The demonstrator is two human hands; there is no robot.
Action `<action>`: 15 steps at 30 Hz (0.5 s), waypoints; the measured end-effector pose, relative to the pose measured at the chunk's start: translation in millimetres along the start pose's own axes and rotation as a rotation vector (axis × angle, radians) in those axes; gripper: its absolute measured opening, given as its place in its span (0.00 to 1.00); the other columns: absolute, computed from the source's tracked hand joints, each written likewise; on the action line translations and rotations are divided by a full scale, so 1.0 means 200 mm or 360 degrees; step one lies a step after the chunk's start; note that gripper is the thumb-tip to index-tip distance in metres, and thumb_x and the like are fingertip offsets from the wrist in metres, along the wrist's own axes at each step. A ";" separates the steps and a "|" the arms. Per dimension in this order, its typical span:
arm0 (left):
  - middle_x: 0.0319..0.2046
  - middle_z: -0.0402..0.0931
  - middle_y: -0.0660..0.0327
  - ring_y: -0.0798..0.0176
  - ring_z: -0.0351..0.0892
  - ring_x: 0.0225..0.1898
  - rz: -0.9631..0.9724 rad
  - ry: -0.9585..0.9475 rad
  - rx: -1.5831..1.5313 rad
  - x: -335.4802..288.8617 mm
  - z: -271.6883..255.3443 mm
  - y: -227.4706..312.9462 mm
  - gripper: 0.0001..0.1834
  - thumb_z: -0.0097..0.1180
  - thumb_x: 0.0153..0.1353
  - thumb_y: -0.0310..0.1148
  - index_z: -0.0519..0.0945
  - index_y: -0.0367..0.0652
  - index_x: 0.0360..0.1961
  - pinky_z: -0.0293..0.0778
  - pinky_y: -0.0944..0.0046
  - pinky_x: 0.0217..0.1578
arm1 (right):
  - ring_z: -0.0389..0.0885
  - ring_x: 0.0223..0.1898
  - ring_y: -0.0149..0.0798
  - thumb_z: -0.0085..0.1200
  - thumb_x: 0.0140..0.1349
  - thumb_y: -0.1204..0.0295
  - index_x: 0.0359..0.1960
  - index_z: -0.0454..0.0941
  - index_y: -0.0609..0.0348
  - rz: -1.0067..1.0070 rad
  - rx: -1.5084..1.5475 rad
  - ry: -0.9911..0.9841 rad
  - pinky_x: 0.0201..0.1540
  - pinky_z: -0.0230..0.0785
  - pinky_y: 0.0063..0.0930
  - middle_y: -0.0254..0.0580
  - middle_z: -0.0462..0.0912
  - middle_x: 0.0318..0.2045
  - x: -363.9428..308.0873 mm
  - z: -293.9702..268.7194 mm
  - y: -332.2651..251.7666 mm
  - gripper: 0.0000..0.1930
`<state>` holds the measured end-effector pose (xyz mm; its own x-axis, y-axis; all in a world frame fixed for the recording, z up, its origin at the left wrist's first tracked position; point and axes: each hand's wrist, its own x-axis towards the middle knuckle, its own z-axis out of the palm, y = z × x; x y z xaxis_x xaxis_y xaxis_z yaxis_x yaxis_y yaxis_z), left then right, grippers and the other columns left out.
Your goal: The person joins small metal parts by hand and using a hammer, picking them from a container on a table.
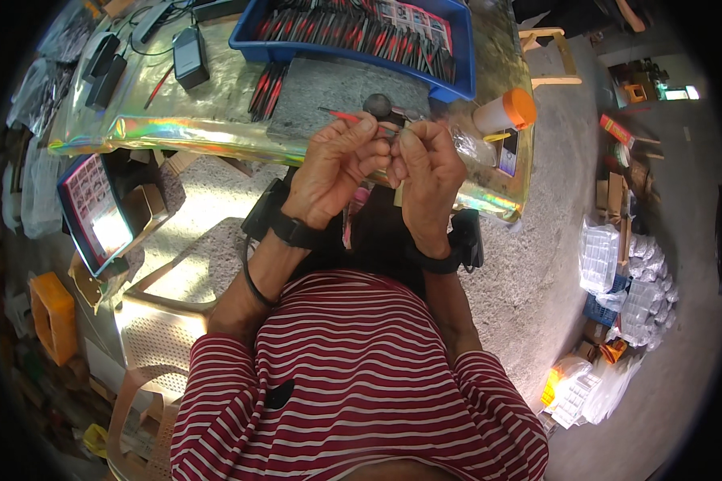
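Observation:
My left hand (338, 156) and my right hand (431, 164) meet over the near edge of the table, both closed in a pinch. A slim red piece with a dark pointed end (341, 115) runs behind my left thumb and fingertips, which seem to grip it. My right thumb and forefinger press together beside it; what lies between them is too small and hidden to name. Just beyond the fingertips, a dark round knob (377, 105) sits over the grey board (329, 84). Left of the board lies a small bunch of slim red-and-black pieces (268, 92).
A blue tray (253, 51) full of slim red-and-black pieces stands at the back. An orange-capped jar (501, 112) lies tilted at right. At left are a grey-black device (189, 58) and a red stick (159, 86). A plastic chair (164, 325) stands lower left.

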<state>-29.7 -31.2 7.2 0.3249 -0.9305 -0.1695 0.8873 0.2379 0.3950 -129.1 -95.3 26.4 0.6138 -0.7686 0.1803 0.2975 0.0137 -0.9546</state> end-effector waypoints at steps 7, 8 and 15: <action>0.23 0.74 0.60 0.71 0.75 0.24 0.0068 0.0068 0.0067 0.00 0.00 -0.02 0.09 0.46 0.57 0.30 0.72 0.35 0.32 0.74 0.76 0.26 | 0.61 0.14 0.19 0.44 0.57 0.76 0.28 0.66 0.63 -0.0234 -0.0404 0.0200 0.15 0.55 0.11 0.32 0.68 0.17 -0.02 0.05 0.04 0.03; 0.23 0.74 0.60 0.71 0.75 0.23 0.0096 0.0084 0.0116 0.01 -0.02 -0.02 0.08 0.46 0.56 0.29 0.72 0.35 0.32 0.74 0.76 0.25 | 0.60 0.14 0.19 0.44 0.57 0.76 0.28 0.66 0.62 -0.0305 -0.0445 0.0250 0.15 0.53 0.11 0.32 0.67 0.16 -0.02 0.06 0.06 0.03; 0.25 0.75 0.56 0.70 0.74 0.22 0.0573 0.0151 0.0866 0.01 -0.03 -0.02 0.06 0.50 0.52 0.23 0.69 0.35 0.31 0.72 0.74 0.22 | 0.57 0.13 0.18 0.45 0.56 0.75 0.29 0.66 0.61 0.0175 0.0133 0.0258 0.14 0.48 0.10 0.30 0.65 0.16 -0.03 0.03 0.13 0.03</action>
<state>-31.4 -32.7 0.6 0.6201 -0.7844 -0.0104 0.4337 0.3317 0.8378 -121.2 -86.2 1.8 0.5221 -0.8524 0.0291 0.2990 0.1510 -0.9422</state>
